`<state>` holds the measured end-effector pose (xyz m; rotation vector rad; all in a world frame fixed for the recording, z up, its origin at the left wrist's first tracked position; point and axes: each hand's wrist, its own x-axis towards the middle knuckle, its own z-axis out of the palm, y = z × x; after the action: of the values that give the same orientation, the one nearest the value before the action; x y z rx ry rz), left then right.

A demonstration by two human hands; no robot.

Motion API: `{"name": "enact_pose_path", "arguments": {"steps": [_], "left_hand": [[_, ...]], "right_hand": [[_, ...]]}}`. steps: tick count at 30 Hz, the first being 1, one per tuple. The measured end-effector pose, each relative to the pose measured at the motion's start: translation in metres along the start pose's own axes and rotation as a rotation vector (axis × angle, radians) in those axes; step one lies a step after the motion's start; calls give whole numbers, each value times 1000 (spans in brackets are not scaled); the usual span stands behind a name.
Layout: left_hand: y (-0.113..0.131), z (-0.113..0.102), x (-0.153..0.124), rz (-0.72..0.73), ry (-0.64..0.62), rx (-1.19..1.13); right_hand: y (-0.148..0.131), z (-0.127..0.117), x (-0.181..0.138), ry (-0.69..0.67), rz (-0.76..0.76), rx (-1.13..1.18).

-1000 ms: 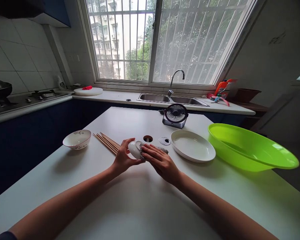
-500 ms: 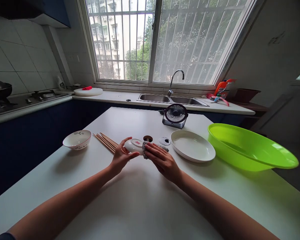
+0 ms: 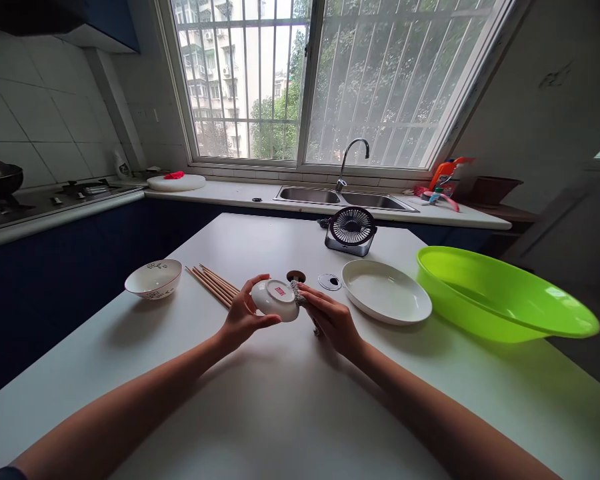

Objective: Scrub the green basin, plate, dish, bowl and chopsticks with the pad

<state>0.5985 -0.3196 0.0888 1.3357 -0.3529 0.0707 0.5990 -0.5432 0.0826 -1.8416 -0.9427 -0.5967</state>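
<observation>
My left hand (image 3: 244,313) grips a small white bowl (image 3: 273,303) by its left side, thumb below and fingers above. The bowl is tilted with its underside and red mark facing me. A grey cloth (image 3: 297,293) is in my right hand (image 3: 333,319), pressed against the bowl's right edge; part of the cloth hangs below the palm. Several wooden chopsticks (image 3: 211,285) lie on the white table (image 3: 260,393), partly hidden behind my left hand. Right of my right hand stands a white oval dish (image 3: 386,293).
A patterned bowl (image 3: 155,280) stands at the left, a large green basin (image 3: 505,300) at the right. A small fan (image 3: 351,230) stands at the table's far end. Near the middle are a round table hole (image 3: 296,275) and a loose round cover (image 3: 329,282). Behind is a sink (image 3: 310,195).
The cloth has slid off the bowl's underside to its right rim, showing more of the bowl. My right hand has turned more edge-on, and the bowl's base faces me more.
</observation>
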Motion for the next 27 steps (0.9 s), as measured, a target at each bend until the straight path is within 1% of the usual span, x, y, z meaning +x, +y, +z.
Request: {"name": "enact_pose_path", "arguments": {"steps": [5, 8, 10, 13, 16, 18, 20, 25, 27], "left_hand": [[-7, -4, 1, 123, -58, 135], [-10, -3, 2, 206, -72, 212], [-12, -2, 2, 243, -64, 266], [-14, -2, 1, 268, -55, 359], [-14, -3, 0, 270, -60, 447], [-14, -3, -2, 268, -56, 483], [-13, -3, -3, 264, -40, 504], [-14, -3, -2, 263, 7, 502], [-13, -5, 0, 253, 50, 474]], "right_hand": [[2, 0, 2, 16, 74, 83], [2, -1, 4, 42, 97, 75], [1, -2, 5, 85, 72, 27], [-3, -2, 6, 119, -45, -54], [-7, -1, 7, 20, -203, -145], [-8, 1, 7, -51, -265, -209], [-8, 2, 7, -82, -276, -246], [-4, 0, 7, -88, -250, -270], [-4, -2, 8, -84, -232, -278]]}}
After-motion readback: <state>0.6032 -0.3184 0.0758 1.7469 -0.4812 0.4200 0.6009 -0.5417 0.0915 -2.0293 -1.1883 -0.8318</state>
